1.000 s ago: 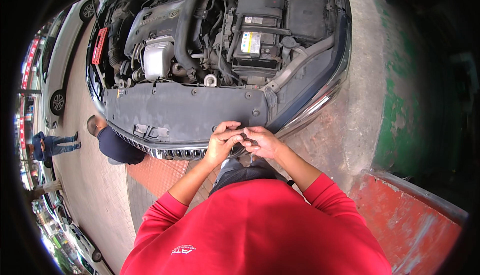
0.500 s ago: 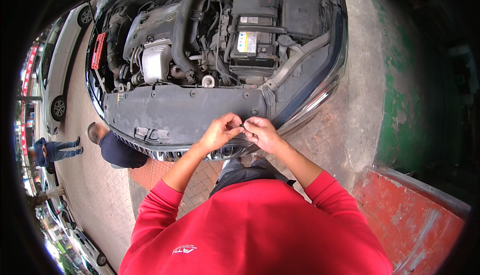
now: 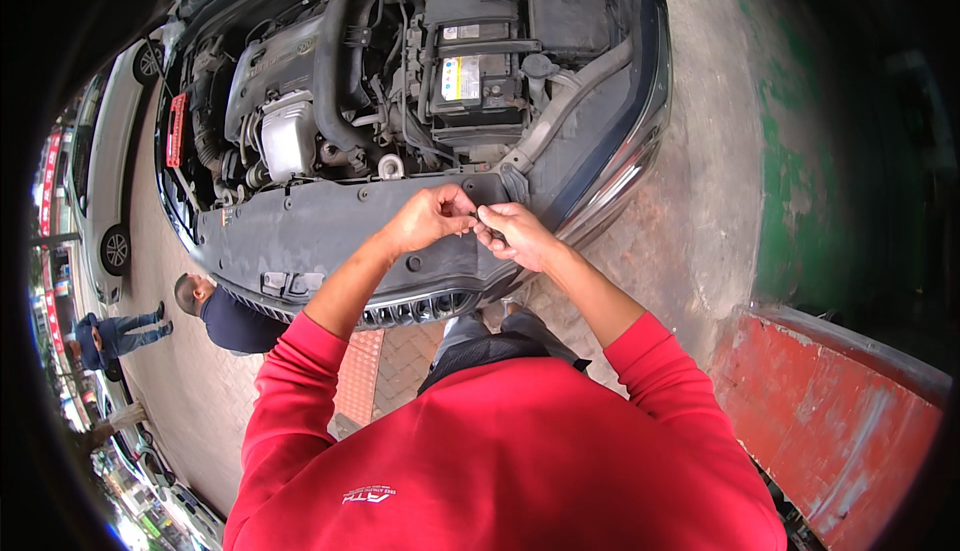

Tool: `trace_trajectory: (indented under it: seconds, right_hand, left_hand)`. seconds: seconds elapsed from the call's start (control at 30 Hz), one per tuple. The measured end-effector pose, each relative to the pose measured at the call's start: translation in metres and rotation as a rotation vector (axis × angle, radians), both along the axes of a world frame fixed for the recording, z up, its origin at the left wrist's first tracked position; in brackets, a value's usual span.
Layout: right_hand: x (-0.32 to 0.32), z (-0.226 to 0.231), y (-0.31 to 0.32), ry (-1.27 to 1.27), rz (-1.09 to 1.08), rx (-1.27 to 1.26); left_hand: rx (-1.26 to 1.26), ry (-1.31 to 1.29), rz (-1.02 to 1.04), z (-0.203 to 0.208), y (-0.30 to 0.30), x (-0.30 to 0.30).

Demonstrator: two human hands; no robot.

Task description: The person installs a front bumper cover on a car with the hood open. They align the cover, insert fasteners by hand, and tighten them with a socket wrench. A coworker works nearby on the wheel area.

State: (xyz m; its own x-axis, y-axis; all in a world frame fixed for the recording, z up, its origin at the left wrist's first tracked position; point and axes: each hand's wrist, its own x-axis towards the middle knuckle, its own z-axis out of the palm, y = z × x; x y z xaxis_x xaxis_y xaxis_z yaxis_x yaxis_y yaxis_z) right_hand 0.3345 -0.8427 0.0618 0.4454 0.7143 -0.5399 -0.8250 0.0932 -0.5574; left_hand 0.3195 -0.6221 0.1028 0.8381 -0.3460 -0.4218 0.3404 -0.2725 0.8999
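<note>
My left hand point(image 3: 432, 221) and my right hand point(image 3: 517, 235) meet over the right part of a black plastic cover panel point(image 3: 340, 219) at the front of a car's engine bay. Both are closed, thumbs and fingertips pinched together around a small dark piece point(image 3: 475, 217). Most of that piece is hidden by the fingers, so its kind cannot be made out. Several round fasteners dot the panel. Beyond my hands sits a car battery point(image 3: 478, 81) with a white and yellow label, and to its left the engine cover point(image 3: 283, 59).
The car's front grille point(image 3: 420, 308) lies below my forearms. A person in dark clothes point(image 3: 240, 321) is low by the car's front left, and another point(image 3: 100, 339) stands farther off. A red metal panel point(image 3: 830, 421) is at my right. A white car point(image 3: 115, 151) is parked at left.
The view has shifted, so the car appears farther left. My hands now sit farther in over the cover panel, still pinched together. The nearby person's head has turned.
</note>
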Motion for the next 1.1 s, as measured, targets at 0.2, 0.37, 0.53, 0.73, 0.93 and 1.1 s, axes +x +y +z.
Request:
trace_trajectory:
  seconds: [0.2, 0.37, 0.53, 0.73, 0.93, 1.1]
  right_hand:
    - [-0.018, -0.014, -0.004, 0.012, 0.003, -0.092]
    - [-0.012, -0.013, 0.002, -0.043, -0.018, -0.101]
    - [0.016, -0.013, -0.002, -0.988, -0.194, -0.750]
    - [0.023, -0.018, -0.020, -1.055, -0.282, -0.679]
    - [0.013, -0.021, -0.016, -1.221, -0.409, -0.652]
    - [0.010, -0.022, -0.016, -1.334, -0.421, -0.652]
  left_hand:
    - [-0.054, 0.038, -0.069, -0.013, -0.006, -0.016]
    - [-0.096, 0.085, -0.061, -0.018, 0.005, -0.001]
    - [0.391, -0.269, -0.090, -0.023, 0.012, 0.041]
    - [0.705, -0.514, -0.348, -0.024, -0.001, 0.058]
    - [0.949, -0.609, -0.509, -0.034, -0.024, 0.062]
    - [0.980, -0.563, -0.455, -0.031, -0.030, 0.057]
